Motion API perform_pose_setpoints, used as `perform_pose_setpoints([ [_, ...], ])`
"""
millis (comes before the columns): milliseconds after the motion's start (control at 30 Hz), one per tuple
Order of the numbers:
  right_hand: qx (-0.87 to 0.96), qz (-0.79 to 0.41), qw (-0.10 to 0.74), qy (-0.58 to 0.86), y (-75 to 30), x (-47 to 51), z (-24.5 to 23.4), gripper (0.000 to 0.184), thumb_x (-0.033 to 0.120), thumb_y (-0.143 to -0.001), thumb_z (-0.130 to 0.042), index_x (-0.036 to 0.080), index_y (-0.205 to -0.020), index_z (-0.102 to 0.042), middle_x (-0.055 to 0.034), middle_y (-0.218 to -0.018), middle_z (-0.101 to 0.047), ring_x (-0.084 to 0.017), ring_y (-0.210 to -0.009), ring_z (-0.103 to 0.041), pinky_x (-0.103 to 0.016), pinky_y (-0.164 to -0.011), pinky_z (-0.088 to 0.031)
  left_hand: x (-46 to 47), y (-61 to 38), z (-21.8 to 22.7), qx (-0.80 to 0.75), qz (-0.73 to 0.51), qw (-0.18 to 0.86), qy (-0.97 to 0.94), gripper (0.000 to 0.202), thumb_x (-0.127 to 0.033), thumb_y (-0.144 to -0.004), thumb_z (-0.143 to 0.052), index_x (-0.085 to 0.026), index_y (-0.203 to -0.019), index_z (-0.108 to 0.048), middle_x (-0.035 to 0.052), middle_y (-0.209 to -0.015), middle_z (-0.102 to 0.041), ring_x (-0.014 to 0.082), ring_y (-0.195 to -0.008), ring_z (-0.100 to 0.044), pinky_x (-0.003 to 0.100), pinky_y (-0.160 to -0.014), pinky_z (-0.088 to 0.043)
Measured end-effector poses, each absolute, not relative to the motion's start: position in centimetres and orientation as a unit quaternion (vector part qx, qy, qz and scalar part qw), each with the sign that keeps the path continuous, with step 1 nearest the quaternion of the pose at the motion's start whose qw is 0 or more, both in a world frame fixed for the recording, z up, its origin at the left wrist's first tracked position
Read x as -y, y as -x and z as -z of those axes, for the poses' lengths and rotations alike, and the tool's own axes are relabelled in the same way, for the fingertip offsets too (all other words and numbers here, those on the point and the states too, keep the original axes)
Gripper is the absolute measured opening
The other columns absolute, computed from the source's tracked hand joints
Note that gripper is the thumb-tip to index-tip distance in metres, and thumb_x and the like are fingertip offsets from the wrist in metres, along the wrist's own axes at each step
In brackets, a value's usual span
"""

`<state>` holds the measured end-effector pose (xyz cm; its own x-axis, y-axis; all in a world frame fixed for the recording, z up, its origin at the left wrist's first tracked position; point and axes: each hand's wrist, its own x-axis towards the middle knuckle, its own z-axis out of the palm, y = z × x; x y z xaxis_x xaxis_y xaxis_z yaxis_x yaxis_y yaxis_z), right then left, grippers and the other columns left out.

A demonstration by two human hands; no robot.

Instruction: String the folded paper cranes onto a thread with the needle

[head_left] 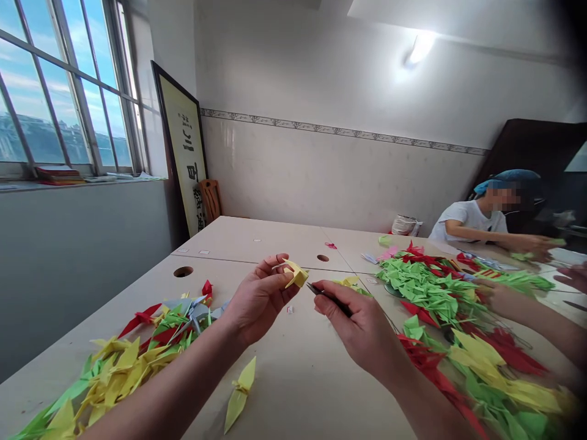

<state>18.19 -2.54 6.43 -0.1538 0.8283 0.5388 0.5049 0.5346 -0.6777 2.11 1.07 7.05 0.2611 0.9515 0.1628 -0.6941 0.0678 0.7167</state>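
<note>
Head view: two bare hands work at chest height above a pale work table, with a round hole cut in its top.
Left hand: left hand pinches a yellow folded paper piece between thumb and fingertips, held narrow and raised clear of the tabletop.
Right hand: right hand curls its fingers closely around a dark slim tool, perhaps tweezers or a pen; its tip points at the yellow piece, just apart from it.
Paper piece: creased into small angular folds, bright yellow, with no tear visible; its exact form is partly hidden by the fingers.
Nearby: a heap of yellow, green and red folded paper shapes lies left of the hands, and a larger green and red heap lies to the right. A single yellow folded shape lies apart on the table.
Rest: a seated co-worker in a blue cap handles green paper. A framed calligraphy panel leans beneath a bright window.
</note>
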Motion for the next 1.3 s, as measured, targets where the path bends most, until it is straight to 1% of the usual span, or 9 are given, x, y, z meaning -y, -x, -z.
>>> perform_pose_setpoints([
  [167,0.677,-0.217,0.546,0.443,-18.6,2.1,-6.5,0.026,0.034,-0.075,-0.059,0.016,-0.093,-0.060,-0.0044,-0.079,-0.063,-0.014,-0.066,-0.057,-0.022,-0.056,-0.046,-1.2,-2.3,-6.6,-0.218,-0.594,0.598,-0.493,0.025,-0.009,-0.068,-0.065,-0.016,-0.089,-0.054,-0.0036,-0.069,-0.055,0.0051,-0.065,-0.052,0.016,-0.061,-0.043],
  [400,0.712,-0.240,0.509,0.420,-17.4,1.0,-4.7,0.015,0.028,-0.077,-0.055,0.015,-0.073,-0.061,0.0001,-0.065,-0.058,-0.011,-0.060,-0.051,-0.020,-0.053,-0.040,-1.3,-3.2,-5.2,-0.263,-0.539,0.539,-0.591,0.026,-0.016,-0.067,-0.065,-0.016,-0.090,-0.051,-0.0033,-0.066,-0.054,0.0076,-0.064,-0.051,0.020,-0.063,-0.042],
  [500,0.676,-0.232,0.535,0.451,-18.9,-1.0,-3.9,0.020,0.033,-0.075,-0.056,0.015,-0.072,-0.063,-0.0007,-0.066,-0.061,-0.013,-0.061,-0.053,-0.021,-0.055,-0.042,-2.0,-3.0,-4.9,-0.314,-0.532,0.479,-0.624,0.024,-0.022,-0.071,-0.060,-0.017,-0.092,-0.050,0.0009,-0.077,-0.057,0.0113,-0.072,-0.053,0.024,-0.066,-0.044],
  [567,0.596,-0.164,0.575,0.537,-21.1,-2.9,-3.3,0.024,0.038,-0.071,-0.057,0.015,-0.075,-0.065,-0.0022,-0.069,-0.064,-0.014,-0.062,-0.056,-0.022,-0.057,-0.042,-2.3,-2.6,-5.0,-0.353,-0.502,0.416,-0.671,0.022,-0.024,-0.073,-0.056,-0.017,-0.093,-0.051,0.0047,-0.091,-0.058,0.0137,-0.080,-0.054,0.026,-0.069,-0.044],
  [700,0.512,-0.121,0.594,0.608,-26.0,-6.2,-1.7,0.036,0.042,-0.069,-0.053,0.010,-0.079,-0.066,-0.0079,-0.069,-0.066,-0.019,-0.062,-0.057,-0.025,-0.054,-0.041,-2.0,-0.8,-5.5,-0.400,-0.301,0.337,-0.797,0.027,-0.029,-0.073,-0.053,-0.019,-0.099,-0.055,0.0065,-0.102,-0.058,0.0177,-0.085,-0.056,0.031,-0.073,-0.045],
  [867,0.489,-0.134,0.575,0.642,-28.2,-8.0,1.1,0.035,0.039,-0.063,-0.055,0.008,-0.075,-0.067,-0.0088,-0.062,-0.065,-0.018,-0.053,-0.055,-0.025,-0.047,-0.037,-0.2,1.3,-4.3,-0.426,-0.053,0.253,-0.867,0.053,-0.031,-0.061,-0.065,-0.027,-0.114,-0.053,0.0072,-0.113,-0.054,0.0281,-0.101,-0.051,0.040,-0.085,-0.039],
  [1000,0.492,-0.149,0.562,0.648,-28.0,-8.5,2.2,0.035,0.036,-0.061,-0.057,0.008,-0.078,-0.067,-0.0093,-0.061,-0.065,-0.019,-0.050,-0.054,-0.026,-0.044,-0.037,1.0,2.4,-1.6,-0.435,0.019,0.216,-0.874,0.043,-0.012,-0.059,-0.057,-0.025,-0.099,-0.062,0.0083,-0.102,-0.057,0.0275,-0.091,-0.056,0.036,-0.073,-0.043],
  [1133,0.515,-0.137,0.556,0.638,-27.6,-8.1,1.6,0.033,0.038,-0.064,-0.054,0.010,-0.077,-0.067,-0.0085,-0.067,-0.067,-0.021,-0.060,-0.057,-0.026,-0.052,-0.040,0.3,3.0,0.5,-0.457,-0.032,0.184,-0.869,0.026,-0.008,-0.062,-0.046,-0.021,-0.077,-0.063,0.0050,-0.082,-0.061,0.0204,-0.073,-0.057,0.028,-0.062,-0.041],
  [1300,0.545,-0.138,0.549,0.619,-25.8,-6.9,0.2,0.037,0.041,-0.070,-0.051,0.012,-0.086,-0.066,-0.0084,-0.078,-0.067,-0.021,-0.070,-0.058,-0.026,-0.058,-0.041,-1.1,3.6,-1.4,-0.452,-0.082,0.250,-0.852,0.028,-0.013,-0.065,-0.046,-0.020,-0.087,-0.061,0.0020,-0.078,-0.061,0.0164,-0.069,-0.055,0.024,-0.060,-0.038],
])
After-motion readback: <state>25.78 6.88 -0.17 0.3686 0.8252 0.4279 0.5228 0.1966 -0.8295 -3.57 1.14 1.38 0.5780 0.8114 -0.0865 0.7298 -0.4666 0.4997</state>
